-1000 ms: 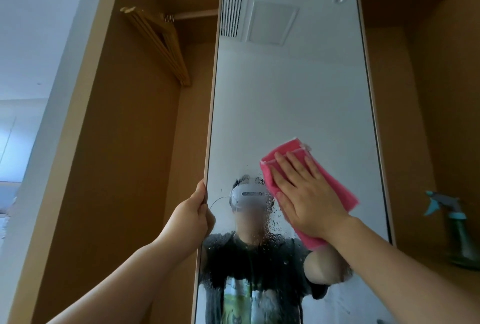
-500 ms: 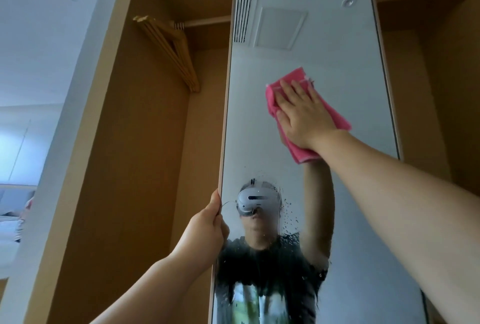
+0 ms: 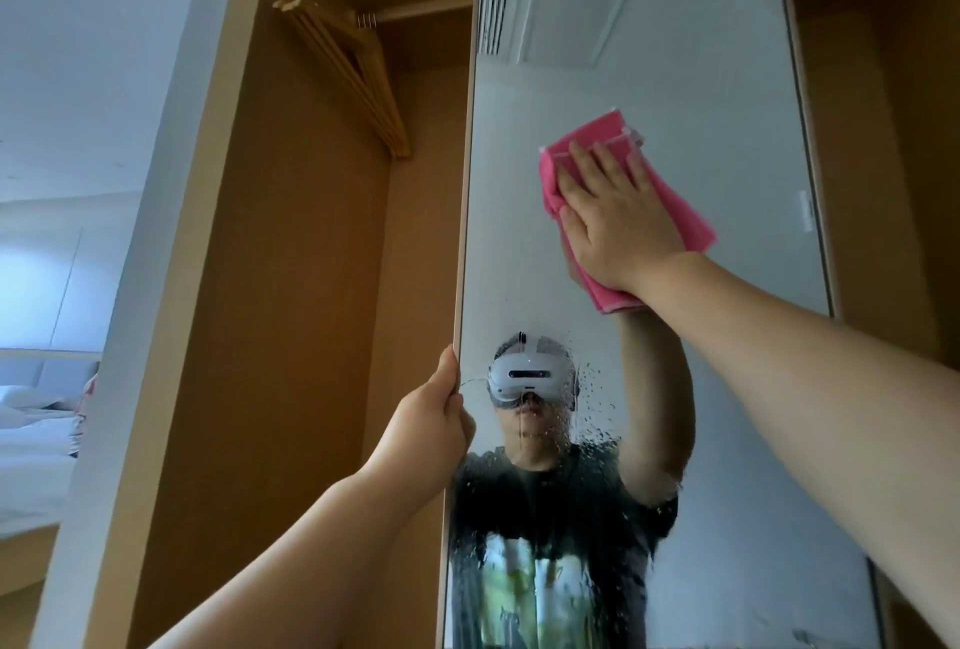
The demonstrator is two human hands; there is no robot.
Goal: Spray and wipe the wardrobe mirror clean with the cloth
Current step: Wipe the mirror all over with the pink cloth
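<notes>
The tall wardrobe mirror (image 3: 649,55) fills the middle of the head view. Spray droplets cling to its lower half, around the reflected person. My right hand (image 3: 618,217) lies flat on a folded pink cloth (image 3: 680,217), pressing it against the glass in the upper middle, fingers spread upward. My left hand (image 3: 431,425) grips the mirror's left edge lower down, fingers wrapped round the frame. No spray bottle shows in this view.
Several wooden hangers (image 3: 348,71) hang from a rail inside the open wardrobe compartment on the left. Another wooden compartment (image 3: 893,139) lies to the right of the mirror. A bed with white linen (image 3: 31,440) shows at the far left.
My right hand slid the pink cloth up the glass from the droplet area to the upper middle, then slightly down. The view tilted up, and the spray bottle at right left the frame.
</notes>
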